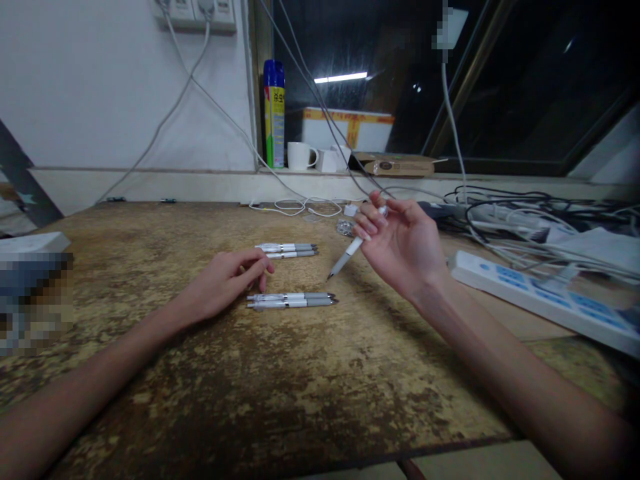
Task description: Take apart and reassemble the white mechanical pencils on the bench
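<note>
Frankly, the slip I'd fear first is at the right grip: its fingers are curled around the back end of a pen, leaving the slim front jutting down to the left, so a knock there could twist it loose. The tip points at the table, to the right of the other pens; from my seat I can't tell whether it touches, and pressing down might scratch the wood. The left grip is loosely bent by the clip ends of the far pens and the near pens; I can't tell whether it is grasping anything. If I swept it sideways, its fingers could push either row askew, since slim barrels probably roll easily. A clear wad lies near the right fingers and might snag them; swinging wide right could bump the power strip.
</note>
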`<action>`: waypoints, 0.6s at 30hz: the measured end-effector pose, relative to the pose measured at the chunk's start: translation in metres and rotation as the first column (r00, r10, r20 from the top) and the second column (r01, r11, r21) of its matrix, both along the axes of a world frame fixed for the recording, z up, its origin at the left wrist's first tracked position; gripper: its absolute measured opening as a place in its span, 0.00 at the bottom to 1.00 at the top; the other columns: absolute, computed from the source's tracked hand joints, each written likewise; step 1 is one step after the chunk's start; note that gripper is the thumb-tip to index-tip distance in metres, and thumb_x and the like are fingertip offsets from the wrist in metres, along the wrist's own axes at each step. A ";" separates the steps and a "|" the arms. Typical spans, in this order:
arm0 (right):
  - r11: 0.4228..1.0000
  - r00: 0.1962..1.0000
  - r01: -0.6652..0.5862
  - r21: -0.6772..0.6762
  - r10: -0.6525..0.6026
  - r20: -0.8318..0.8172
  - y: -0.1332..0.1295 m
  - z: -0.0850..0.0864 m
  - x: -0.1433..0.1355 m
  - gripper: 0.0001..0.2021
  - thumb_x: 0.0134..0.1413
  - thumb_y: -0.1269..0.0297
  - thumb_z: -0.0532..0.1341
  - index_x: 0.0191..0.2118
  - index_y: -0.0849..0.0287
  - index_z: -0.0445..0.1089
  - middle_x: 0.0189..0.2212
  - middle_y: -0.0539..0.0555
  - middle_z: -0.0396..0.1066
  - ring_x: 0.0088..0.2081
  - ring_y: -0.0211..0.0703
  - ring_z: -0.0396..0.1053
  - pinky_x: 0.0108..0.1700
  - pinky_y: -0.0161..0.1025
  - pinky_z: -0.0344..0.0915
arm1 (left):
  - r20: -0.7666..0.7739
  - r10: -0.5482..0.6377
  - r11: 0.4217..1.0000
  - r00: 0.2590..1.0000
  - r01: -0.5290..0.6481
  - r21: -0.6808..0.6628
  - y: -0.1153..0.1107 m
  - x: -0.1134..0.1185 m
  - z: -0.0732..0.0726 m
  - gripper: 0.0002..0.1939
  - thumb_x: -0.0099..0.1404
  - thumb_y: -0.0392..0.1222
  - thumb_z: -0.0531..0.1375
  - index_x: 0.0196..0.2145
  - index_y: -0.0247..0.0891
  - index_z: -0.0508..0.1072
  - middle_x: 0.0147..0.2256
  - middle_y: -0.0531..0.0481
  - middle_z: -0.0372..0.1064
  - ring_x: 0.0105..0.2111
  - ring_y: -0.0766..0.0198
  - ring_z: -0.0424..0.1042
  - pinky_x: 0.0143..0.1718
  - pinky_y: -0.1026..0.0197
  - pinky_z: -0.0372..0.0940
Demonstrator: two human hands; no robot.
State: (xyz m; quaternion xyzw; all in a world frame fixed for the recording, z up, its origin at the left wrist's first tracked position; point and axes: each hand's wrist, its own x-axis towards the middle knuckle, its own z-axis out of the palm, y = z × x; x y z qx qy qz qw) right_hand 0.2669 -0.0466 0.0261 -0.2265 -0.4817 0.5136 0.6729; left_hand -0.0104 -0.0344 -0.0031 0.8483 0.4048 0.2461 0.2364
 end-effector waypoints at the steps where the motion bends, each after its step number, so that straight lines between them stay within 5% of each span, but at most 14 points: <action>1: 1.000 1.000 0.002 0.004 -0.002 -0.010 0.000 0.000 0.000 0.04 0.59 0.63 0.55 0.33 0.52 0.64 0.22 0.46 0.44 0.23 0.41 0.50 0.29 0.40 0.58 | -0.004 0.001 1.000 1.000 -0.001 0.003 0.000 0.000 0.000 0.18 0.76 0.49 0.49 0.38 0.37 0.74 0.31 0.52 0.76 0.31 0.64 0.72 0.36 0.62 0.63; 18: 1.000 0.999 0.006 -0.012 -0.007 -0.050 -0.001 0.000 0.001 0.06 0.62 0.62 0.54 0.33 0.53 0.65 0.22 0.46 0.45 0.23 0.41 0.50 0.29 0.39 0.60 | -0.058 0.019 1.000 0.998 -0.019 0.007 0.000 0.000 0.000 0.20 0.76 0.51 0.49 0.38 0.38 0.75 0.31 0.53 0.76 0.29 0.64 0.72 0.33 0.63 0.62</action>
